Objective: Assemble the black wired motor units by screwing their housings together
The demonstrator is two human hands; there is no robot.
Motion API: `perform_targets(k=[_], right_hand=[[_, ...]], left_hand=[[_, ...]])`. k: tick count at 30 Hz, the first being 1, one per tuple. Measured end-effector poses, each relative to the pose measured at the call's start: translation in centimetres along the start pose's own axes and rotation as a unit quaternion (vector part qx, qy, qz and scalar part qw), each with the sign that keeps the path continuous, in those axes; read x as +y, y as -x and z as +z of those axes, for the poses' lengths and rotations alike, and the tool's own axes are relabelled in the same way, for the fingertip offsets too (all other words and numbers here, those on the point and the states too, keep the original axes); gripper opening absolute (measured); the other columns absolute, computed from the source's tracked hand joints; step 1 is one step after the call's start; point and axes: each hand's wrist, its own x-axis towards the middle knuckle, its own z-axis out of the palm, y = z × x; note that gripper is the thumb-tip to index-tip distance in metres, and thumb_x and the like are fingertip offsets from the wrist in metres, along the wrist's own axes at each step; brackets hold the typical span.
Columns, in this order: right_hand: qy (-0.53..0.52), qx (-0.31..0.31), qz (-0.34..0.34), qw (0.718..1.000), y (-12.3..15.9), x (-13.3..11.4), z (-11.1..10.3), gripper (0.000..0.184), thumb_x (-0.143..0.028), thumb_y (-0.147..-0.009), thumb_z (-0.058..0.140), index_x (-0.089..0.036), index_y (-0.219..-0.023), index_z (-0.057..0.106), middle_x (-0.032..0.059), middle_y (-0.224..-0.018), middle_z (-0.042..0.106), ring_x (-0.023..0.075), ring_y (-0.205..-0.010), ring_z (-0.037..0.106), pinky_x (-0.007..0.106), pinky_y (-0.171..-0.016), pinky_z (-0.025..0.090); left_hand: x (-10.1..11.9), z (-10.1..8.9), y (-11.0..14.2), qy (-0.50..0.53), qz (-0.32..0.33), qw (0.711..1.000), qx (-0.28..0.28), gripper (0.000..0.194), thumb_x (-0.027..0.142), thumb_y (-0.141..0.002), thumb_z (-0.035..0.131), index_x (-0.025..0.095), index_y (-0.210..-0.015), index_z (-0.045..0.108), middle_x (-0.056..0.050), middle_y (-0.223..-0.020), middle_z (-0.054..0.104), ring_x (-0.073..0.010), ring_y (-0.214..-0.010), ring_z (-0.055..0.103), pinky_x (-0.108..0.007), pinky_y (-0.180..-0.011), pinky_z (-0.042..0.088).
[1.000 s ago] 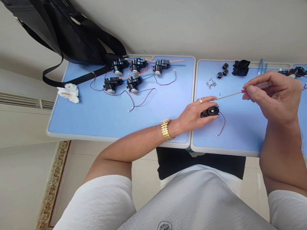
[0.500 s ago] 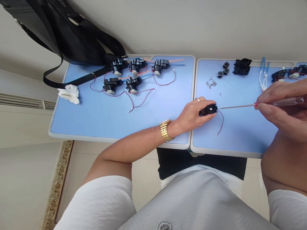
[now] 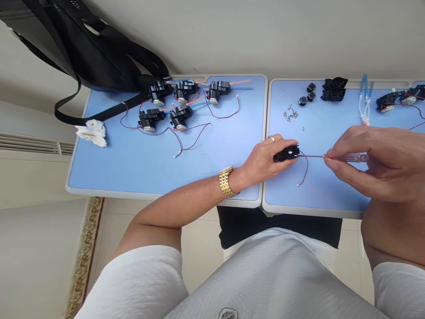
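The right hand [image 3: 372, 161] pinches one red-collared precision screwdriver [image 3: 345, 157] between fingers and thumb, its long axis level, tip pointing left into the one black plastic housing [image 3: 286, 153] gripped in the curled left hand [image 3: 262, 158]; five wired units [image 3: 181, 116] lie beyond that hand.

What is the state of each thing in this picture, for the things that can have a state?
Left hand, gripping the black part
Black part, held up off the table
Right hand, pinching the screwdriver
Screwdriver, tip at the black part
Red wire, loose, curving onto the table
Screws, lying loose
Tissue, crumpled
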Motion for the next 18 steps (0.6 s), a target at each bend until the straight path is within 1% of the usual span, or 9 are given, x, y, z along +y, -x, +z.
perform_targets(k=[2,3,9,12,15,18], right_hand=[[0.021,-0.033,-0.053,0.998,-0.08,0.01,-0.06,0.022,-0.024,-0.082,0.086,-0.042,-0.092,0.083,-0.0089,-0.068,0.072,0.0187,-0.054,0.064,0.038,-0.048,0.046],[0.029,-0.042,-0.069,0.996,-0.13,-0.02,-0.07,0.022,-0.023,-0.084,0.085,-0.042,-0.094,0.082,-0.009,-0.069,0.072,0.0184,-0.054,0.064,0.038,-0.048,0.046],[0.043,-0.051,-0.065,0.996,-0.46,-0.42,0.02,0.019,-0.023,-0.089,0.081,-0.042,-0.09,0.079,-0.0087,-0.065,0.067,0.0175,-0.052,0.061,0.039,-0.049,0.046],[0.041,-0.053,-0.072,0.995,-0.56,-0.41,0.09,0.019,-0.021,-0.089,0.081,-0.04,-0.089,0.079,-0.0084,-0.065,0.067,0.0167,-0.053,0.062,0.038,-0.05,0.045],[0.041,-0.049,-0.089,0.994,-0.58,-0.36,0.1,0.02,-0.02,-0.089,0.081,-0.04,-0.09,0.079,-0.0086,-0.065,0.067,0.0158,-0.053,0.061,0.037,-0.049,0.044],[0.04,-0.051,-0.089,0.994,-0.55,-0.39,0.06,0.021,-0.019,-0.089,0.08,-0.04,-0.09,0.079,-0.0085,-0.065,0.067,0.0162,-0.053,0.062,0.037,-0.049,0.044]], left_hand=[[0.06,0.07,-0.07,-0.001,-0.005,1.0,-0.001,0.037,0.042,-0.106,0.075,0.022,-0.137,0.075,-0.006,-0.106,0.078,-0.017,-0.09,0.072,-0.031,-0.085,0.06],[0.09,0.09,-0.1,-0.001,-0.006,1.0,-0.001,0.037,0.042,-0.106,0.074,0.023,-0.137,0.075,-0.006,-0.106,0.078,-0.0172,-0.09,0.072,-0.032,-0.085,0.06],[0.36,0.06,-0.16,0.002,-0.001,1.0,0.003,0.036,0.041,-0.106,0.074,0.022,-0.136,0.075,-0.006,-0.106,0.078,-0.017,-0.09,0.072,-0.031,-0.085,0.06],[0.42,0.08,-0.16,0.006,0.004,1.0,0.007,0.036,0.041,-0.106,0.074,0.021,-0.136,0.075,-0.006,-0.105,0.077,-0.0168,-0.09,0.072,-0.031,-0.086,0.06],[0.37,0.13,-0.16,0.003,0.0,1.0,0.004,0.035,0.042,-0.107,0.073,0.022,-0.136,0.075,-0.006,-0.105,0.077,-0.0172,-0.091,0.072,-0.032,-0.086,0.061],[0.34,0.15,-0.17,0.002,0.002,1.0,0.004,0.036,0.042,-0.107,0.073,0.021,-0.136,0.075,-0.006,-0.105,0.077,-0.0171,-0.091,0.072,-0.031,-0.086,0.06]])
